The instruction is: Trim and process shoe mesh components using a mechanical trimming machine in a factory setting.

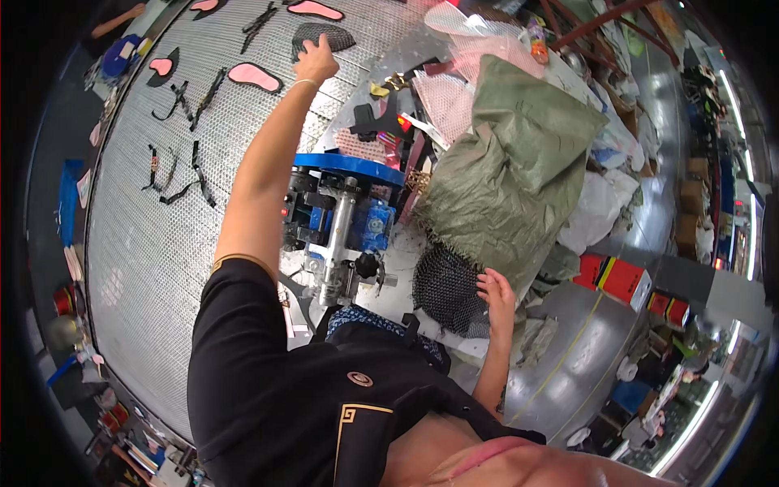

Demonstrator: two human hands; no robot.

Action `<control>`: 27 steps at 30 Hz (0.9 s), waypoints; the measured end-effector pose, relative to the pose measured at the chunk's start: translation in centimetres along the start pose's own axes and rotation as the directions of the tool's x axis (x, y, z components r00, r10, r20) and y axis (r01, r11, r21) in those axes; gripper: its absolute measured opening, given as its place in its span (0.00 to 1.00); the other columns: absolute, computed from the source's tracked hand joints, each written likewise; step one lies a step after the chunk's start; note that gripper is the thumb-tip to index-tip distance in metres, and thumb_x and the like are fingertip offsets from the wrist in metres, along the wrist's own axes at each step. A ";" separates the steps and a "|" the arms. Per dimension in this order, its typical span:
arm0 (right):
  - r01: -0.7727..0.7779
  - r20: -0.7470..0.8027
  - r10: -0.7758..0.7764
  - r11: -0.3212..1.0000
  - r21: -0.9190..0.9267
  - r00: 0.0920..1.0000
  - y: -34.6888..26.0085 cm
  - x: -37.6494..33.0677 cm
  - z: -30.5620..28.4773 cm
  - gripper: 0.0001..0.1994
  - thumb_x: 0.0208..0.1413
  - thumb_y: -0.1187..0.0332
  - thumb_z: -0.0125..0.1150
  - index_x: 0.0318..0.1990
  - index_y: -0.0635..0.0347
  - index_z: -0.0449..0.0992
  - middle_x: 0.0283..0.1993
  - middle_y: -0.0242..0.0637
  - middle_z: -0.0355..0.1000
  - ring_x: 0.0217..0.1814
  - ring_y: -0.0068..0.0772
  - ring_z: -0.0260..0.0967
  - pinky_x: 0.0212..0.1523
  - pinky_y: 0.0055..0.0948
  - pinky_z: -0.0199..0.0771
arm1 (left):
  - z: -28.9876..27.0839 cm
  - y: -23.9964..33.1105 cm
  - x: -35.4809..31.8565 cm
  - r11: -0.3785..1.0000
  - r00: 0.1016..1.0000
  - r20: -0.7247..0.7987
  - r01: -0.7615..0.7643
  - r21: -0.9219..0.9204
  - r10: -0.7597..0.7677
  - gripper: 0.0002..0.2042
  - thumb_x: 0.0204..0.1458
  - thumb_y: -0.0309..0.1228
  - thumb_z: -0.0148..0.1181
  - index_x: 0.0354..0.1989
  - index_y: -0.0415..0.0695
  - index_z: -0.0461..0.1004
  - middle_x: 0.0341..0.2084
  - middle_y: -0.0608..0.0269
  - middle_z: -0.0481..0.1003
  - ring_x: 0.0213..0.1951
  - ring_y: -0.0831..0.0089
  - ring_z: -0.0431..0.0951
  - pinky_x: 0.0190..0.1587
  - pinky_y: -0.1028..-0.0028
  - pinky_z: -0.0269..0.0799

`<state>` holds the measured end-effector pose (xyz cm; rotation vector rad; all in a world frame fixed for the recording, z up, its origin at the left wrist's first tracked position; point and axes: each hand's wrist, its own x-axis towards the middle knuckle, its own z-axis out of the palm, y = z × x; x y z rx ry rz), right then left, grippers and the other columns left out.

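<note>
My left hand reaches far out over the metal mesh belt. Its fingers are spread, and the fingertips rest on a dark grey patterned mesh piece with a rounded outline. Part of that piece is hidden under the hand. Nearer to me, my right hand hangs with loosely stretched fingers beside black coarse mesh pieces. These show at the frayed mouth of a green woven sack. I see nothing held in the right hand; whether its fingertips touch the mesh I cannot tell.
Pink pieces with black borders and dark narrow strips lie on the belt. A blue-topped machine part stands between the belt and the sack. Pink mesh sheets are heaped beyond. A red box is at right.
</note>
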<state>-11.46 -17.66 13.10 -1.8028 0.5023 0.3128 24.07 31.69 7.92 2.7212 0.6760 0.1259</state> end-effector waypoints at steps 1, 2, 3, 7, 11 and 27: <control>-0.002 -0.027 0.001 0.999 -0.040 1.000 2.7 0.5 -0.9 0.17 0.62 0.63 0.54 0.54 0.64 0.71 0.45 0.42 0.76 0.46 0.33 0.73 0.45 0.28 0.72 | -0.9 -0.5 -1.1 0.991 0.992 -0.007 -0.125 -0.046 0.125 0.34 0.48 0.35 0.55 0.67 0.55 0.52 0.64 0.39 0.53 0.58 0.39 0.64 0.55 0.46 0.65; -0.014 -0.022 0.013 0.999 -0.039 1.000 4.6 0.8 -1.3 0.17 0.62 0.63 0.54 0.54 0.64 0.71 0.45 0.42 0.76 0.46 0.33 0.73 0.45 0.28 0.72 | -1.3 -2.3 -1.7 0.965 0.965 -0.118 -0.245 -0.090 0.234 0.35 0.47 0.35 0.58 0.66 0.50 0.53 0.62 0.41 0.57 0.59 0.42 0.64 0.57 0.50 0.65; 0.037 -0.037 -0.049 0.965 -0.259 0.998 6.3 1.2 -1.7 0.19 0.61 0.62 0.55 0.55 0.64 0.71 0.48 0.45 0.74 0.48 0.37 0.72 0.47 0.32 0.71 | -2.1 -4.4 -2.7 0.918 0.917 -0.196 -0.375 -0.128 0.347 0.35 0.47 0.35 0.59 0.65 0.47 0.54 0.61 0.41 0.59 0.59 0.44 0.64 0.57 0.53 0.65; 0.262 0.007 -0.393 0.600 -0.756 0.919 11.9 2.6 -0.6 0.27 0.56 0.59 0.62 0.61 0.58 0.65 0.64 0.52 0.59 0.64 0.53 0.57 0.60 0.45 0.61 | -9.0 -6.9 -10.6 0.773 0.867 -0.277 -0.496 -0.395 0.415 0.31 0.52 0.32 0.61 0.64 0.42 0.57 0.58 0.45 0.65 0.54 0.56 0.71 0.51 0.62 0.71; 0.427 0.184 -0.529 0.383 -0.819 0.828 15.4 3.6 0.7 0.28 0.58 0.60 0.60 0.65 0.55 0.61 0.67 0.48 0.55 0.69 0.54 0.49 0.63 0.50 0.54 | -18.4 -7.7 -27.3 0.776 0.931 -0.292 -0.347 -0.527 0.218 0.27 0.57 0.30 0.56 0.65 0.42 0.57 0.56 0.50 0.68 0.48 0.65 0.77 0.47 0.68 0.75; 0.695 -0.145 -0.833 0.531 -0.485 0.535 5.1 -1.0 -4.9 0.08 0.53 0.67 0.64 0.40 0.59 0.79 0.61 0.41 0.63 0.65 0.46 0.56 0.62 0.45 0.55 | -9.5 -3.9 -60.8 0.512 0.988 0.121 0.154 -0.845 -0.098 0.13 0.59 0.23 0.50 0.51 0.34 0.71 0.42 0.54 0.77 0.41 0.69 0.78 0.46 0.74 0.72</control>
